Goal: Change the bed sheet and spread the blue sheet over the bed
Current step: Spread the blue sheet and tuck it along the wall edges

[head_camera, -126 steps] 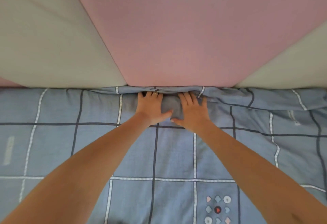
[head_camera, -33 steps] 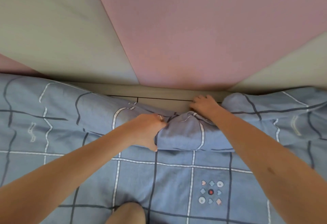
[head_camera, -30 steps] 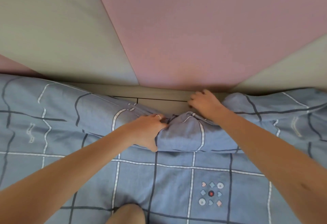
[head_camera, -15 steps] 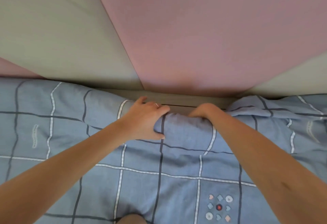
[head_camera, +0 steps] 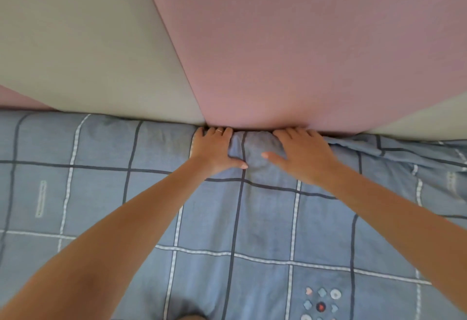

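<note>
On the head camera, the blue sheet (head_camera: 265,218) is lying across the bed, its edge meeting the pink-and-grey padded wall (head_camera: 303,41). At the foot of that wall, the left hand (head_camera: 214,150) and right hand (head_camera: 303,158) are pressing flat on the sheet, fingers spread, either side of a small bulge in it.

The left hand (head_camera: 214,150) and the right hand (head_camera: 305,155) push their finger ends into the dark gap under the headboard (head_camera: 303,54), so the tips are out of sight. The far edge of the blue sheet (head_camera: 252,218) goes down there too and is hidden. The sheet hides the bed under it. Both arms (head_camera: 126,231) run off the bottom of the picture. The little shapes (head_camera: 321,303) on the sheet are cut off there, and a bit of skin (head_camera: 190,317) at the bottom edge is too cut off to name
</note>
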The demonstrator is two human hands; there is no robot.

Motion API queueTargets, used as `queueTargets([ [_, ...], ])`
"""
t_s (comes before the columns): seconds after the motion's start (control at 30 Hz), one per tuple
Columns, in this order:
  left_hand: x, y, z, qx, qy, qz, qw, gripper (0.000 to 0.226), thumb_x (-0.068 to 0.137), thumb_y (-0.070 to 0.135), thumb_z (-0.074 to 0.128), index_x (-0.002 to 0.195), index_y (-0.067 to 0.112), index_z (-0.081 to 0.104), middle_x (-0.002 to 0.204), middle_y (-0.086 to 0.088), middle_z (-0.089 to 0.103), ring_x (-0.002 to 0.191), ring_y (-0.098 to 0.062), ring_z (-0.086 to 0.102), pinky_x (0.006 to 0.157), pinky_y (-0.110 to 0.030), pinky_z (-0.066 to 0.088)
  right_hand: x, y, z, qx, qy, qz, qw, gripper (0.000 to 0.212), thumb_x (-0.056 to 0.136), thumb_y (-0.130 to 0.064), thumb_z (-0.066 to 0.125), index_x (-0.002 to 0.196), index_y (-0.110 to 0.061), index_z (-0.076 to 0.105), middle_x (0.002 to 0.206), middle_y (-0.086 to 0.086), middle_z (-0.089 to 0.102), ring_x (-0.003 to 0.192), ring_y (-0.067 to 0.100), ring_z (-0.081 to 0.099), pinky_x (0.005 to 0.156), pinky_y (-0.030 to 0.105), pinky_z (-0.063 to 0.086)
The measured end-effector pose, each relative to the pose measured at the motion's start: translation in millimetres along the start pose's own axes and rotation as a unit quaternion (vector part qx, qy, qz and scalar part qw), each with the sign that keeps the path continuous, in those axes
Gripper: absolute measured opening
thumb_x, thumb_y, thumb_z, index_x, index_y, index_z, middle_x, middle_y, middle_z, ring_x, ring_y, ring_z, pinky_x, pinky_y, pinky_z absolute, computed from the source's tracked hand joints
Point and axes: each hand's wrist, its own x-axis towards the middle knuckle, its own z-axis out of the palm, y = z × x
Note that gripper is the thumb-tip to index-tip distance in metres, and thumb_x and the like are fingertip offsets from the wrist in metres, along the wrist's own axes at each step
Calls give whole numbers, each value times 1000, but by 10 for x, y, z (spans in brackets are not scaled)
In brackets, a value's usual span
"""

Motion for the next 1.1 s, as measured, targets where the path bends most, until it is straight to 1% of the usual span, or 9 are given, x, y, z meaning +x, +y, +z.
queueTargets([
  [0.07, -82, 10, 87, 13, 61, -4, 998, 95, 59, 81, 59, 126, 15, 46, 128, -7, 54, 123, -26, 44, 113, -46, 20, -197, 28, 113, -29, 46, -49, 997, 88, 72, -73, 24, 127, -12, 55, 119, 11, 62, 106, 32, 60, 88, 44, 46],
  [0.17, -383, 64, 336, 17, 156, -35, 987, 86, 73, 72, 48, 133, 10, 43, 133, -16, 46, 128, -35, 38, 109, -64, 10, -338, 305, 327, -93, -22, -50, 994, 104, 61, -83, 32, 145, -22, 31, 136, 14, 50, 117, 36, 52, 94, 58, 40],
  [0.23, -575, 76, 496, -21, 112, -66, 991, 88, 79, 73, 28, 148, 18, 22, 153, -15, 25, 141, -36, 13, 105, -68, -5, -367, 549, 365, -88, -104, 27, 990, 119, 52, -92, 38, 149, -28, 11, 141, 11, 42, 122, 33, 45, 100, 50, 37],
  [0.33, -584, 42, 602, -33, 21, -88, 995, 85, 75, 79, 1, 142, 35, -30, 157, -2, -25, 141, -28, -28, 101, -71, -13, -266, 744, 337, -24, -140, 139, 980, 125, 50, -89, 55, 148, -24, 14, 149, 2, 30, 135, 24, 31, 109, 46, 21],
  [0.43, -613, 18, 436, -63, -46, -83, 993, 81, 84, 75, 15, 139, 38, -31, 153, 4, -34, 139, -23, -33, 103, -70, -11, -344, 557, 317, -51, -78, 162, 982, 116, 56, -76, 67, 147, -20, 23, 150, 8, 30, 141, 26, 23, 113, 54, 9],
  [0.57, -913, 21, 206, -123, -91, -54, 987, 75, 93, 61, 33, 149, 39, -12, 155, 8, -28, 142, -14, -25, 110, -66, 3, -1113, 368, 572, -53, 66, 110, 990, 105, 41, -42, 90, 133, -17, 45, 131, 14, 50, 125, 34, 39, 101, 58, 34],
  [0.8, -1005, 793, -1, -139, -204, 70, 966, 97, 87, 41, 61, 145, 45, -16, 149, 7, -38, 142, -18, -26, 111, -63, 13, -3151, 549, 1367, 61, -121, 216, 967, 165, 7, -48, 88, 151, -30, 11, 160, 3, 2, 141, 35, 18, 74, 63, 47],
  [0.9, -956, 1459, 35, -181, -235, 31, 955, 110, 80, 41, 70, 144, 45, -19, 147, 6, -42, 139, -22, -33, 107, -69, 14, -3667, 749, 1590, 41, -179, 202, 962, 171, -3, -45, 84, 151, -35, 9, 160, 4, 0, 129, 33, 36, 84, 62, 39],
  [1.1, -506, 2463, 143, -268, -241, -166, 918, 150, 37, 81, 71, 135, 42, -36, 141, -13, -49, 133, -37, -39, 107, -71, 3, -2975, 2176, 1278, -73, -91, 96, 989, 138, 35, -67, 81, 149, -42, 9, 151, -6, 29, 133, 35, 31, 97, 67, 25],
])
